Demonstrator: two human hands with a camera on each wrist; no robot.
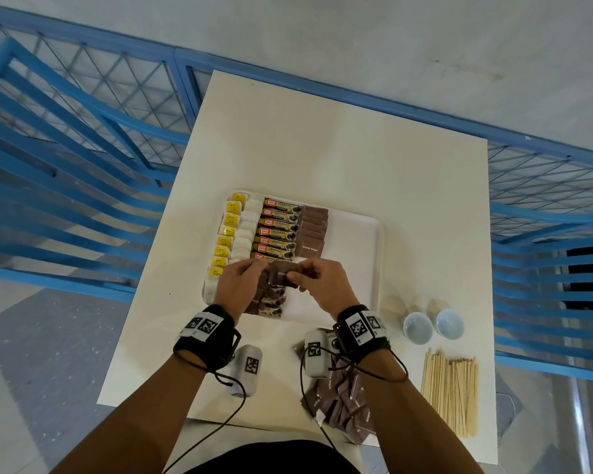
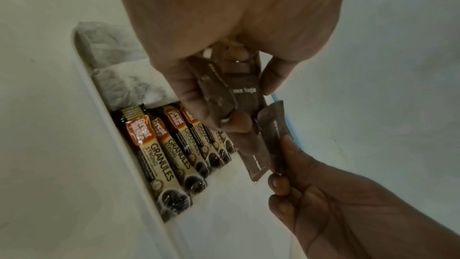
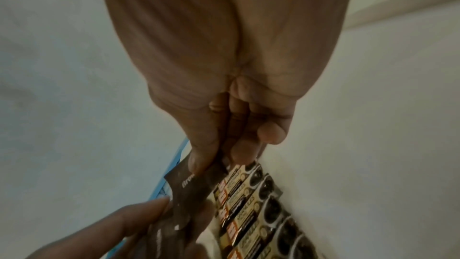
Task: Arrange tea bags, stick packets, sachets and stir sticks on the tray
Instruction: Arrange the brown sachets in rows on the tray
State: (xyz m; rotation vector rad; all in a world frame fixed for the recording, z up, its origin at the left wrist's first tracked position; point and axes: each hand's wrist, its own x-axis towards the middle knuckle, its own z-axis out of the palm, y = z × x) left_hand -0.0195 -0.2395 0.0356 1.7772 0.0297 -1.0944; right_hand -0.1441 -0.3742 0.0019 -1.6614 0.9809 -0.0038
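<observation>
A white tray lies mid-table with a left column of yellow-tagged tea bags, a column of coffee stick packets and a column of brown sugar sachets. My left hand hovers over the tray's near left part and grips a bundle of brown sachets. My right hand pinches one brown sachet at the top of that bundle. The left wrist view shows this sachet between my right thumb and forefinger. In the right wrist view it shows above the stick packets.
A loose heap of brown sachets lies at the table's near edge. Wooden stir sticks lie at the near right, with two small white cups behind them. The tray's right half is bare. Blue railings surround the table.
</observation>
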